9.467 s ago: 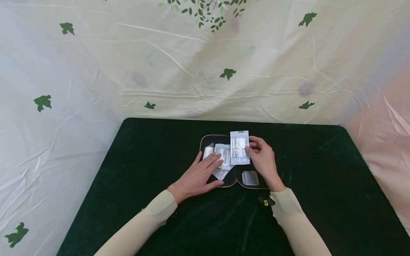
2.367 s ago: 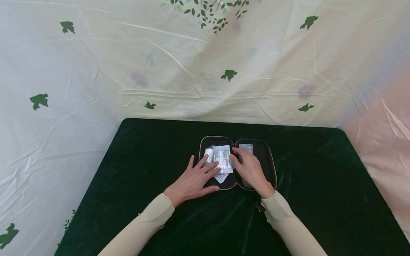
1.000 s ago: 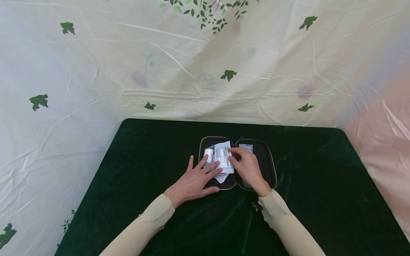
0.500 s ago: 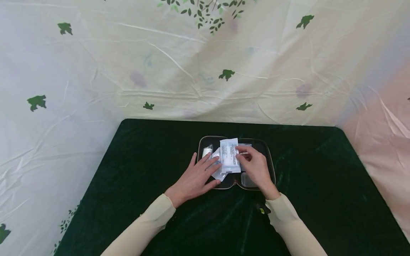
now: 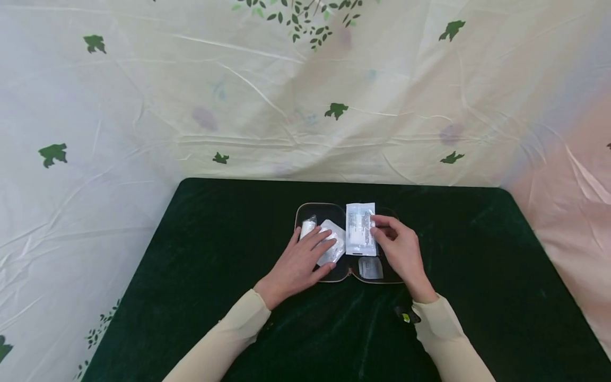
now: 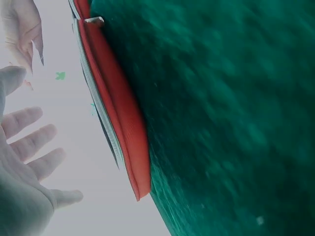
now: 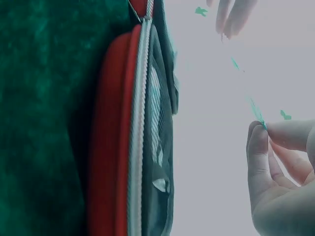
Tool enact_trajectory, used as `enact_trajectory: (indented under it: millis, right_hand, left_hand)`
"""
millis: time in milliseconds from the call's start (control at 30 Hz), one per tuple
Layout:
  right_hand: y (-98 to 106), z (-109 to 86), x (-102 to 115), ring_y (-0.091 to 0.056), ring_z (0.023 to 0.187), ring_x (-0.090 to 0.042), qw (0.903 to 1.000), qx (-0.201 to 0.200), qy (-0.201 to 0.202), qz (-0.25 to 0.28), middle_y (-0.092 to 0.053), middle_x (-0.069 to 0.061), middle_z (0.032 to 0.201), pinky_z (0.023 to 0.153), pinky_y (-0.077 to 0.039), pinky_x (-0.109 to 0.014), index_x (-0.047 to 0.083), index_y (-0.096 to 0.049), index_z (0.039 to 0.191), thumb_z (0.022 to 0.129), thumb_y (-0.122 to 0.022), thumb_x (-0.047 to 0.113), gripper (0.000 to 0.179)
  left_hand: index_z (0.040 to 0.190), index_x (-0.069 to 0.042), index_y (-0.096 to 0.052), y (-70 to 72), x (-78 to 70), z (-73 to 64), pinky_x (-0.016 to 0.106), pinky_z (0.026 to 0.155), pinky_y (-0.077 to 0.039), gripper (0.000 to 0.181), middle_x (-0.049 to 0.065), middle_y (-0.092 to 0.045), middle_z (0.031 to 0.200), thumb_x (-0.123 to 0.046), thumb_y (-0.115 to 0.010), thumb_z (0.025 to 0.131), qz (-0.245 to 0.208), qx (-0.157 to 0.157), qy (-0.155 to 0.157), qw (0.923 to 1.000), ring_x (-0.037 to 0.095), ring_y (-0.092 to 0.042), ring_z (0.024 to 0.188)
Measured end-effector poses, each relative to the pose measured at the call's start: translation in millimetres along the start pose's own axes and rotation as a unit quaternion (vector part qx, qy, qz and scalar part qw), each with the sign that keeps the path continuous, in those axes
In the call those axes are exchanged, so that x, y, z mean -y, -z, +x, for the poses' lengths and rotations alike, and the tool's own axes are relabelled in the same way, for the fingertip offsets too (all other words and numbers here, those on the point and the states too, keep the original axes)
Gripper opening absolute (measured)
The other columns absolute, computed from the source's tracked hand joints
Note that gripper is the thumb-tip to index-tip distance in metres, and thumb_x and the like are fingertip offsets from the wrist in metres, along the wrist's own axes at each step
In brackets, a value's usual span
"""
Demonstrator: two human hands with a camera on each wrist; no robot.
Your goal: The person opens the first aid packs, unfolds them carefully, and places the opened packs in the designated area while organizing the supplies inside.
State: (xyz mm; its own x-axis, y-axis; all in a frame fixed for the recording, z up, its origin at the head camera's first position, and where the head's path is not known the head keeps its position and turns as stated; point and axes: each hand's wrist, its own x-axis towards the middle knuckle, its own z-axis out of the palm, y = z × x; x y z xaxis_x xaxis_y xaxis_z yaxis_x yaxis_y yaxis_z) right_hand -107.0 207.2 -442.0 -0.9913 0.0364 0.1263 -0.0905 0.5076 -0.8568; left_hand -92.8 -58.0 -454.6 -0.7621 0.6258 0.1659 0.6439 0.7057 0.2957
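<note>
In the head view an unzipped case (image 5: 329, 212) lies spread on the table, its outer shell (image 7: 110, 142) red in the wrist views. My right hand (image 5: 403, 254) pinches the right edge of a flat white printed packet (image 5: 360, 233) between thumb and fingers, holding it up over the case's right half. My left hand (image 5: 295, 268), fingers straight and spread, lies over the left half by a white roll in clear plastic (image 5: 309, 225) and another white packet (image 5: 337, 233). Whether those fingers touch the packet I cannot tell. A small clear packet (image 5: 371, 268) sits in the right half.
Dark green velvet cloth (image 5: 229, 233) covers the table around the case. Pale curtains (image 5: 267, 116) with green bird shapes hang behind and at the sides. A small dark object with a yellow-green patch (image 5: 406, 317) shows beside the right cuff.
Over the last second my right hand has lifted the printed packet off the left half and carried it right. The white packet beneath is uncovered. My left hand has shifted slightly.
</note>
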Motion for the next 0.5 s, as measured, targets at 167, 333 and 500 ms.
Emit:
enact_trajectory:
  millis: [167,333,500]
  right_hand:
    - [11.0,-1.8,-3.0,-0.066,0.099,-0.025,0.9999,-0.009,-0.006,-0.001,-0.068,-0.014,0.127,0.081,-0.047,-0.017,0.008,-0.067,0.133,0.105,-0.063,0.02,0.031]
    - [20.2,-3.1,-4.2,-0.064,0.099,-0.025,0.9997,-0.023,-0.011,-0.005,-0.067,-0.015,0.128,0.081,-0.047,-0.018,0.008,-0.067,0.133,0.105,-0.062,0.023,0.033]
    - [28.7,-3.2,-8.1,-0.064,0.098,-0.025,0.9991,-0.038,-0.018,-0.011,-0.067,-0.015,0.128,0.079,-0.047,-0.016,0.008,-0.067,0.133,0.105,-0.062,0.024,0.033]
  left_hand:
    - [0.153,-0.019,-0.051,-3.2,-7.5,4.0,0.063,0.122,-0.019,0.057,0.005,-0.043,0.162,-0.05,-0.054,0.106,0.0,0.012,-0.005,0.9999,0.027,-0.031,0.153]
    - [0.156,-0.02,-0.046,-6.1,-13.2,7.6,0.062,0.123,-0.018,0.059,0.004,-0.037,0.165,-0.051,-0.051,0.106,0.006,0.036,-0.006,0.9993,0.027,-0.028,0.155]
    - [0.158,-0.02,-0.043,-11.6,-17.4,11.5,0.062,0.123,-0.017,0.06,0.001,-0.031,0.169,-0.051,-0.049,0.107,0.025,0.062,-0.022,0.9975,0.026,-0.023,0.156]
